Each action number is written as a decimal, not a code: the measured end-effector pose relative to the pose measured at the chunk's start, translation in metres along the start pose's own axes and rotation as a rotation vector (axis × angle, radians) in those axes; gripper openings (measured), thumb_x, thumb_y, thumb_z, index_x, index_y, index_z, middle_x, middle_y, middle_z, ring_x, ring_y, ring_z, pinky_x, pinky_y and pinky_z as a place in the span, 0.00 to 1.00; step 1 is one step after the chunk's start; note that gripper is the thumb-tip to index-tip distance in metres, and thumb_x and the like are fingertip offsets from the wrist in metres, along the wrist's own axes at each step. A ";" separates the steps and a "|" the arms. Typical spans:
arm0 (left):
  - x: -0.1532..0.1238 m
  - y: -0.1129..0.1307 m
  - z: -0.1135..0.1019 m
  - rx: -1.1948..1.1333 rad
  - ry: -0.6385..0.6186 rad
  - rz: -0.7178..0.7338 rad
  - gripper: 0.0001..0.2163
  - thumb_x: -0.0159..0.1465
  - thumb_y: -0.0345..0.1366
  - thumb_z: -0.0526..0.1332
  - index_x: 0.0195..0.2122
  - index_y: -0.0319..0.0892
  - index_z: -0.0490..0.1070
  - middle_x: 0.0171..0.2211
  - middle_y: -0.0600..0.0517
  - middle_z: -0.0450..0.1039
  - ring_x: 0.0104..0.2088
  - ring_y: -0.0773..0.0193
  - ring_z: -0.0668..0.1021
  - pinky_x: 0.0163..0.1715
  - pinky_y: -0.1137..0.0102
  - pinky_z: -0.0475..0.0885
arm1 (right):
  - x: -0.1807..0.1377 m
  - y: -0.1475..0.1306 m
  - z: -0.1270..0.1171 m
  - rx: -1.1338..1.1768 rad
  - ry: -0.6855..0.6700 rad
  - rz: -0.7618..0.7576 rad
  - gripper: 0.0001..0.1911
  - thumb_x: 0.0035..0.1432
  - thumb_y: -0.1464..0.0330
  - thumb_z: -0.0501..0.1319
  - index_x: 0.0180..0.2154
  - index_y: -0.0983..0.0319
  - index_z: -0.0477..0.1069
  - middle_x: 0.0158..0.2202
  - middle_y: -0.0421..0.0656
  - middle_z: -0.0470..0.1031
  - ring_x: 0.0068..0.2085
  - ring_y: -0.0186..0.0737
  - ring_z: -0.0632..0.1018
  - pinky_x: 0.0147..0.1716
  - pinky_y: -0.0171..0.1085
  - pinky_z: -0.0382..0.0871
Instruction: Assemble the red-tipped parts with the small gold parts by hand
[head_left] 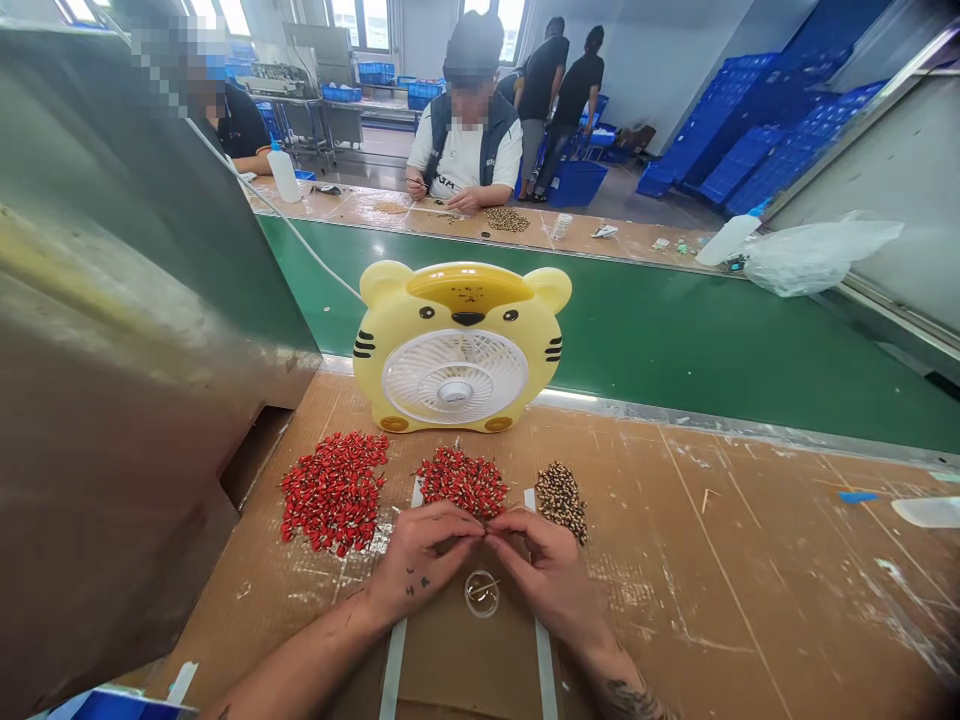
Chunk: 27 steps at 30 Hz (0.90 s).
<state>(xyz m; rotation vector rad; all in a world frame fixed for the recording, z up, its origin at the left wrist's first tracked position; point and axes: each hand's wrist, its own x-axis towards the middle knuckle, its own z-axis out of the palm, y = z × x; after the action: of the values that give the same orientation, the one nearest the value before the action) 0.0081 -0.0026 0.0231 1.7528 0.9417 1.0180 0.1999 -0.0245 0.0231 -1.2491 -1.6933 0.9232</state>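
Left hand: fingertips pinched on a tiny, indistinct piece
Right hand: pinched likewise, fingertips meeting the left's
Red pieces: heaped on table, just beyond
Clear round dish: between the hands

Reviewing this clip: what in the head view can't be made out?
All in the head view:
- Anything held where the left hand and right hand meet: too small, covered by fingers.
- What the clear dish contains: too small to identify.
- Blue container, lower left: cut off by bottom edge.
- White object: cut off by right edge.
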 end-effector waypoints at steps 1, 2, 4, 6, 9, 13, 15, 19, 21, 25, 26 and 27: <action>0.000 0.000 0.000 -0.015 0.008 -0.014 0.09 0.61 0.28 0.62 0.37 0.44 0.82 0.35 0.45 0.82 0.34 0.60 0.82 0.36 0.70 0.75 | 0.000 0.000 0.000 -0.017 0.006 -0.023 0.04 0.61 0.68 0.62 0.36 0.59 0.76 0.32 0.43 0.79 0.34 0.40 0.79 0.35 0.36 0.73; 0.000 0.000 0.000 -0.036 0.017 -0.031 0.09 0.61 0.28 0.63 0.37 0.45 0.82 0.34 0.46 0.82 0.34 0.60 0.82 0.36 0.70 0.75 | 0.000 0.000 0.001 -0.035 0.015 -0.047 0.04 0.62 0.68 0.62 0.36 0.59 0.76 0.32 0.43 0.78 0.34 0.39 0.78 0.34 0.36 0.73; 0.001 -0.001 0.000 -0.089 0.031 -0.072 0.08 0.61 0.29 0.63 0.36 0.45 0.83 0.33 0.46 0.82 0.34 0.60 0.82 0.36 0.70 0.75 | 0.000 0.000 0.002 -0.061 0.037 -0.093 0.04 0.62 0.69 0.62 0.36 0.59 0.76 0.31 0.43 0.77 0.33 0.39 0.78 0.34 0.36 0.72; 0.001 -0.002 0.000 -0.142 0.038 -0.117 0.07 0.61 0.30 0.64 0.35 0.44 0.83 0.33 0.47 0.82 0.33 0.61 0.82 0.35 0.70 0.75 | 0.000 0.001 0.003 -0.071 0.057 -0.140 0.03 0.62 0.70 0.62 0.36 0.59 0.75 0.31 0.43 0.77 0.33 0.39 0.78 0.33 0.36 0.72; 0.002 -0.004 0.002 -0.216 0.053 -0.208 0.05 0.59 0.31 0.66 0.33 0.44 0.83 0.31 0.47 0.82 0.32 0.60 0.82 0.33 0.71 0.74 | 0.000 -0.001 0.003 -0.080 0.084 -0.217 0.04 0.61 0.73 0.62 0.37 0.59 0.75 0.31 0.43 0.78 0.33 0.39 0.78 0.33 0.36 0.73; 0.001 -0.005 0.004 -0.256 0.062 -0.289 0.03 0.57 0.32 0.68 0.31 0.44 0.83 0.30 0.47 0.83 0.30 0.59 0.82 0.32 0.71 0.74 | 0.001 -0.006 0.003 -0.104 0.086 -0.274 0.06 0.61 0.75 0.61 0.37 0.59 0.75 0.29 0.43 0.78 0.32 0.39 0.78 0.32 0.37 0.72; 0.000 -0.004 0.004 -0.213 0.060 -0.263 0.04 0.58 0.32 0.67 0.32 0.44 0.83 0.30 0.47 0.83 0.30 0.59 0.82 0.31 0.70 0.74 | 0.002 -0.009 0.002 -0.118 0.081 -0.278 0.06 0.62 0.75 0.60 0.36 0.59 0.75 0.29 0.43 0.78 0.32 0.39 0.78 0.32 0.37 0.72; -0.002 0.001 0.002 -0.091 0.040 -0.185 0.07 0.60 0.30 0.64 0.34 0.45 0.83 0.31 0.47 0.83 0.31 0.60 0.82 0.31 0.71 0.74 | 0.002 -0.007 0.003 -0.142 0.064 -0.252 0.07 0.62 0.75 0.60 0.36 0.59 0.75 0.30 0.43 0.77 0.33 0.40 0.78 0.32 0.37 0.72; -0.001 0.001 0.001 -0.068 0.031 -0.175 0.08 0.61 0.30 0.64 0.34 0.45 0.83 0.32 0.48 0.83 0.31 0.60 0.82 0.31 0.71 0.73 | 0.002 -0.005 0.004 -0.138 0.061 -0.224 0.07 0.62 0.74 0.60 0.36 0.59 0.76 0.31 0.44 0.78 0.33 0.40 0.78 0.33 0.36 0.73; 0.003 -0.004 0.001 -0.203 0.093 -0.292 0.05 0.58 0.33 0.66 0.33 0.43 0.83 0.32 0.47 0.83 0.32 0.61 0.82 0.33 0.72 0.74 | 0.002 0.000 0.006 -0.118 0.082 -0.181 0.06 0.62 0.73 0.61 0.40 0.60 0.76 0.34 0.44 0.79 0.36 0.39 0.79 0.36 0.35 0.73; 0.004 -0.007 0.002 -0.268 0.117 -0.342 0.05 0.57 0.33 0.67 0.32 0.42 0.83 0.31 0.47 0.83 0.32 0.61 0.81 0.33 0.72 0.74 | 0.002 0.001 0.006 -0.112 0.083 -0.179 0.06 0.62 0.72 0.62 0.41 0.60 0.76 0.35 0.44 0.80 0.36 0.39 0.79 0.37 0.36 0.73; 0.005 -0.009 0.002 -0.332 0.135 -0.388 0.05 0.56 0.34 0.68 0.32 0.41 0.82 0.31 0.47 0.83 0.31 0.61 0.81 0.33 0.72 0.75 | 0.002 0.002 0.006 -0.104 0.082 -0.175 0.07 0.62 0.72 0.62 0.42 0.60 0.75 0.36 0.44 0.80 0.37 0.39 0.79 0.38 0.36 0.73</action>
<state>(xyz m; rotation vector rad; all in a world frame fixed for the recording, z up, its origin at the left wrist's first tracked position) 0.0102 0.0039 0.0153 1.1839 1.0766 0.9782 0.1946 -0.0222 0.0190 -1.1685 -1.7719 0.6787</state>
